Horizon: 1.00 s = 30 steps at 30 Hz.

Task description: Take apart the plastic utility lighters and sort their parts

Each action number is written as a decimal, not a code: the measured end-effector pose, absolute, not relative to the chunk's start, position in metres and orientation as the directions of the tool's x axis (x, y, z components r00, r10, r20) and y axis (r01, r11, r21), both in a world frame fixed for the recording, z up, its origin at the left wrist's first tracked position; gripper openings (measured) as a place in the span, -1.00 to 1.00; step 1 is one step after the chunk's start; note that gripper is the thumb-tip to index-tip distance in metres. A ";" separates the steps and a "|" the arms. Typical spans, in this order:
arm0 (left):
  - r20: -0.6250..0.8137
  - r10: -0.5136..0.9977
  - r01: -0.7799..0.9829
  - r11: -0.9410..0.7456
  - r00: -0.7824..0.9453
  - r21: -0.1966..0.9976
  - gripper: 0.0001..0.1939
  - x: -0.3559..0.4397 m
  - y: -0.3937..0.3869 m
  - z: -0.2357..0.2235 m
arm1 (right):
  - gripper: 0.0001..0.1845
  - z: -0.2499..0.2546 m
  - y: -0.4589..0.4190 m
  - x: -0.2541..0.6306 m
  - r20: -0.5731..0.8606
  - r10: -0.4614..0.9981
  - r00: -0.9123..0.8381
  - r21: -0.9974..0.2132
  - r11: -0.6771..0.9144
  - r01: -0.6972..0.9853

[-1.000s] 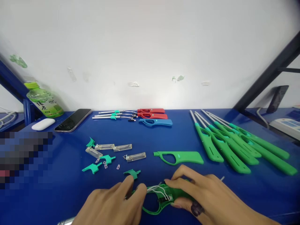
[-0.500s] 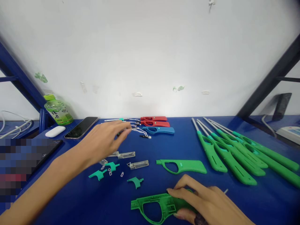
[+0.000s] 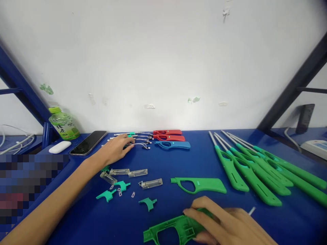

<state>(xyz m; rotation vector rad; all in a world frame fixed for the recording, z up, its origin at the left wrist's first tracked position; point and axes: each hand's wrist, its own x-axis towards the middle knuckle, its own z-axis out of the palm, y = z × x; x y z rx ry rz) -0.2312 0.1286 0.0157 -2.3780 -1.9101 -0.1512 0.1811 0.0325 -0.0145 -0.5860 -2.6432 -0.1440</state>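
Note:
My left hand (image 3: pixel 116 148) is at the back left, its fingers closed round a wired metal lighter nozzle (image 3: pixel 141 144) that lies lowest in a row. White wires stick out to the right of the fingers; the part in the grip is mostly hidden. At the front, my right hand (image 3: pixel 219 221) grips a green lighter handle half (image 3: pixel 166 228), hollow side up, with a trigger loop at its left end. A second green handle half (image 3: pixel 209 184) lies outer side up just behind it. Green triggers (image 3: pixel 148 203) and clear fuel tanks (image 3: pixel 152 183) lie between the hands.
Several green lighters with metal tubes (image 3: pixel 255 170) fan out at the right. Two red handle halves (image 3: pixel 170 137) and a blue one (image 3: pixel 173 145) lie near the wall. At the left are a phone (image 3: pixel 88 143), a white case (image 3: pixel 60 147) and a bottle (image 3: pixel 63 124). Tiny pink pieces (image 3: pixel 133 194) lie mid-table.
My left hand has moved left and lower, and the wires by its fingers have shifted left with it. My right hand keeps its hold on the green handle half. The view has tilted slightly.

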 end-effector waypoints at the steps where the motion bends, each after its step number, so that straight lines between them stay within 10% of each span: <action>1: 0.130 0.969 0.977 -0.214 0.212 -0.001 -0.64 -0.232 0.128 0.016 | -0.48 -0.009 0.036 0.183 0.428 0.389 -0.816 0.002 0.902 0.431; 14: 0.162 0.955 0.967 -0.254 0.247 0.025 -0.67 -0.241 0.129 0.014 | -0.70 0.022 0.166 0.160 0.227 0.579 -0.783 -0.015 0.806 0.591; 30: 0.196 0.952 0.972 -0.232 0.235 -0.037 -0.66 -0.241 0.129 0.009 | -0.68 -0.008 0.101 0.231 0.201 0.632 -0.748 -0.084 0.772 0.630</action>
